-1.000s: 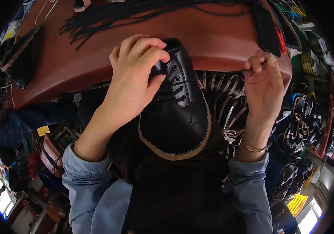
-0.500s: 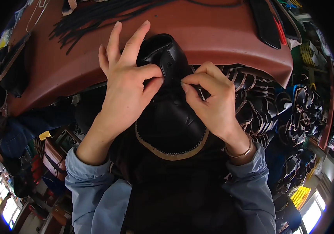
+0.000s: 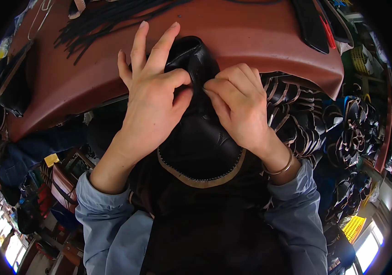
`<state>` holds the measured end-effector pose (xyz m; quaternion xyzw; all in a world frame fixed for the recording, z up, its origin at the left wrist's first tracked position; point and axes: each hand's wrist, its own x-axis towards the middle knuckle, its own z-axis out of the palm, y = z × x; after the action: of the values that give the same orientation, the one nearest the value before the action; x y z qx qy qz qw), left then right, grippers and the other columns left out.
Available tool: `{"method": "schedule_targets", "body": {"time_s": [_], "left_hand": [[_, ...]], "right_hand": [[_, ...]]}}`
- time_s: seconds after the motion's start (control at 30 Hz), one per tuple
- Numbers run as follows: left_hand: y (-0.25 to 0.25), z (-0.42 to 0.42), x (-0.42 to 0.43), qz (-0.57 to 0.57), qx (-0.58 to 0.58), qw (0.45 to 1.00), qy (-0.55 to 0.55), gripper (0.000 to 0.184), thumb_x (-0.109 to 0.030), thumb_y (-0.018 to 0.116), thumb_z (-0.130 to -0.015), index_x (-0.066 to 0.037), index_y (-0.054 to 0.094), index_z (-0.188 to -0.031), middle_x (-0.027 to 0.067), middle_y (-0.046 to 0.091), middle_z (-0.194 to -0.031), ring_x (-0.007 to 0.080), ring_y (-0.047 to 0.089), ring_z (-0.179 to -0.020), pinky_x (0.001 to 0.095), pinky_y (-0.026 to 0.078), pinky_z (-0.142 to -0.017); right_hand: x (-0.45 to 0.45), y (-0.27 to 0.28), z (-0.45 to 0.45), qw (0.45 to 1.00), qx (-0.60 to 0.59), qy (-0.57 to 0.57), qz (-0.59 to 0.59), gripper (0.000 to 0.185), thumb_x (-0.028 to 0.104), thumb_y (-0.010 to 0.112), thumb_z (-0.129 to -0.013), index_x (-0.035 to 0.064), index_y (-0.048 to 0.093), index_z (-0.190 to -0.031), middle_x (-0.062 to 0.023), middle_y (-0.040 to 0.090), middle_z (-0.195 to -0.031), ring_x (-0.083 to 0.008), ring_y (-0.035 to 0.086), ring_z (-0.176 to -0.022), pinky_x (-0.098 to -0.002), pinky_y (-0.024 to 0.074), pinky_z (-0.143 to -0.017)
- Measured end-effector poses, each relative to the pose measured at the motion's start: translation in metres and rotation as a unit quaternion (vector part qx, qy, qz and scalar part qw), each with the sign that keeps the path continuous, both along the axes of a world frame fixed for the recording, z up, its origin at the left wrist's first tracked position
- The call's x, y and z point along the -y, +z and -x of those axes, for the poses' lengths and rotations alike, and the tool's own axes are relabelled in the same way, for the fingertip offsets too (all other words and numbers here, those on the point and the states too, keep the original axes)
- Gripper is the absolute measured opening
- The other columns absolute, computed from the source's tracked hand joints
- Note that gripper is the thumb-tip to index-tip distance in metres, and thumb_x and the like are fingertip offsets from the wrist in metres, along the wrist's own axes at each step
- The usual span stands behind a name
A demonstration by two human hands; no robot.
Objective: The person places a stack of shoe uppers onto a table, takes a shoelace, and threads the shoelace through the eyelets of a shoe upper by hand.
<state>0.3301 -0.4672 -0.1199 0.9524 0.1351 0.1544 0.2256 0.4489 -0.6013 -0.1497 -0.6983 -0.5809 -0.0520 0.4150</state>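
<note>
A black leather shoe upper (image 3: 200, 142) lies in front of me, its opening pointing away and its near edge trimmed with tan material and pale zigzag stitching. My left hand (image 3: 150, 98) pinches the left side of the upper near the opening between thumb and index finger, the other fingers raised and spread. Close beside it, my right hand (image 3: 241, 103) has its thumb and index finger pressed together against the lacing area. Whatever lies between those right fingertips is too small and dark to make out.
A brown covered table (image 3: 260, 36) stretches across the far side. On it lie a bundle of black laces (image 3: 100, 32) and a red-handled tool (image 3: 328, 34). Many dark shoe uppers (image 3: 296, 123) are stacked at the right, with a yellow basket (image 3: 354, 228) lower down.
My right hand has shifted left and slightly up, nearer my left hand, and its fingers are curled more tightly. My left hand keeps its pinch, nearly in the same place.
</note>
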Motion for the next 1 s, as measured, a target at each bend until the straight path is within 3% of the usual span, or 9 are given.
{"method": "schedule_targets", "body": {"time_s": [0.13, 0.2, 0.37, 0.47, 0.53, 0.57, 0.77, 0.87, 1.0], "left_hand": [[0.011, 0.007, 0.001, -0.057, 0.010, 0.998, 0.016, 0.012, -0.004, 0.071, -0.063, -0.006, 0.060, -0.068, 0.0092, 0.036, -0.147, 0.0418, 0.018, -0.139, 0.0688, 0.013, -0.103], [0.042, 0.030, -0.007, -0.149, -0.010, 0.987, 0.060, 0.010, -0.004, 0.068, -0.066, -0.008, 0.059, -0.069, 0.0068, 0.042, -0.145, 0.0376, 0.027, -0.137, 0.0498, 0.017, -0.111], [0.082, 0.185, -0.133, -0.465, -0.048, 0.853, 0.233, 0.009, -0.003, 0.063, -0.063, -0.007, 0.062, -0.071, 0.0074, 0.050, -0.137, 0.0353, 0.036, -0.132, 0.0454, 0.028, -0.108], [0.079, 0.187, -0.100, -0.336, -0.105, 0.910, 0.221, 0.008, -0.002, 0.064, -0.064, -0.006, 0.061, -0.070, 0.0087, 0.052, -0.134, 0.0327, 0.041, -0.128, 0.0453, 0.028, -0.108], [0.056, 0.122, -0.029, 0.020, -0.107, 0.991, 0.076, 0.010, -0.002, 0.064, -0.064, -0.007, 0.059, -0.070, 0.0099, 0.054, -0.128, 0.0315, 0.045, -0.124, 0.0452, 0.027, -0.108], [0.043, 0.106, -0.013, 0.034, -0.165, 0.985, 0.023, 0.016, -0.002, 0.065, -0.064, -0.008, 0.058, -0.078, 0.0103, 0.056, -0.121, 0.0306, 0.048, -0.120, 0.0464, 0.027, -0.106], [-0.013, 0.041, 0.006, 0.076, 0.156, 0.975, 0.139, 0.027, -0.002, 0.073, -0.074, -0.002, 0.059, -0.097, 0.0127, 0.060, -0.092, 0.0273, 0.060, -0.078, 0.0322, 0.049, -0.068], [-0.007, 0.050, -0.011, 0.099, 0.188, 0.971, 0.106, 0.012, 0.002, 0.069, -0.078, -0.001, 0.061, -0.087, 0.0118, 0.061, -0.081, 0.0222, 0.060, -0.071, 0.0269, 0.047, -0.065], [-0.003, 0.095, -0.052, 0.297, 0.225, 0.882, 0.287, 0.004, 0.000, 0.065, -0.085, -0.002, 0.065, -0.088, -0.0003, 0.064, -0.083, 0.0058, 0.056, -0.076, 0.0189, 0.045, -0.070]], "right_hand": [[0.005, 0.002, -0.005, 0.992, -0.116, 0.020, 0.048, 0.020, -0.004, 0.069, -0.071, -0.0005, 0.064, -0.090, -0.0103, 0.061, -0.091, -0.0268, 0.060, -0.084, -0.0341, 0.0478, -0.077], [0.011, 0.005, -0.011, 0.990, -0.138, 0.003, 0.040, 0.022, -0.001, 0.070, -0.073, 0.0003, 0.064, -0.094, -0.0109, 0.062, -0.092, -0.0280, 0.061, -0.086, -0.0344, 0.0484, -0.076], [0.033, 0.011, -0.034, 0.979, -0.186, -0.068, 0.045, 0.027, -0.002, 0.068, -0.075, 0.0000, 0.062, -0.101, -0.0128, 0.063, -0.097, -0.0267, 0.063, -0.089, -0.0315, 0.0498, -0.077], [0.025, 0.014, -0.030, 0.981, -0.176, -0.052, 0.054, 0.026, -0.002, 0.068, -0.076, 0.0003, 0.062, -0.101, -0.0120, 0.062, -0.097, -0.0247, 0.063, -0.087, -0.0314, 0.0502, -0.077], [0.014, 0.020, -0.020, 0.980, -0.190, -0.020, 0.059, 0.025, -0.003, 0.065, -0.077, -0.0006, 0.061, -0.103, -0.0112, 0.062, -0.102, -0.0220, 0.062, -0.092, -0.0291, 0.0483, -0.081], [0.008, 0.023, -0.015, 0.976, -0.207, 0.006, 0.064, 0.025, -0.004, 0.062, -0.079, -0.0016, 0.061, -0.104, -0.0105, 0.061, -0.106, -0.0193, 0.061, -0.097, -0.0268, 0.0465, -0.085], [0.010, 0.032, -0.011, 0.979, -0.198, 0.010, 0.050, 0.023, -0.003, 0.066, -0.077, -0.0004, 0.063, -0.100, -0.0108, 0.061, -0.103, -0.0215, 0.064, -0.086, -0.0285, 0.0508, -0.078], [0.015, 0.033, -0.015, 0.981, -0.182, 0.005, 0.059, 0.022, -0.004, 0.066, -0.077, -0.0009, 0.063, -0.099, -0.0112, 0.061, -0.104, -0.0215, 0.064, -0.087, -0.0288, 0.0508, -0.078], [0.026, 0.025, -0.028, 0.978, -0.196, -0.033, 0.063, 0.020, -0.006, 0.065, -0.077, -0.0020, 0.063, -0.097, -0.0118, 0.061, -0.105, -0.0213, 0.064, -0.089, -0.0289, 0.0508, -0.079]]}}
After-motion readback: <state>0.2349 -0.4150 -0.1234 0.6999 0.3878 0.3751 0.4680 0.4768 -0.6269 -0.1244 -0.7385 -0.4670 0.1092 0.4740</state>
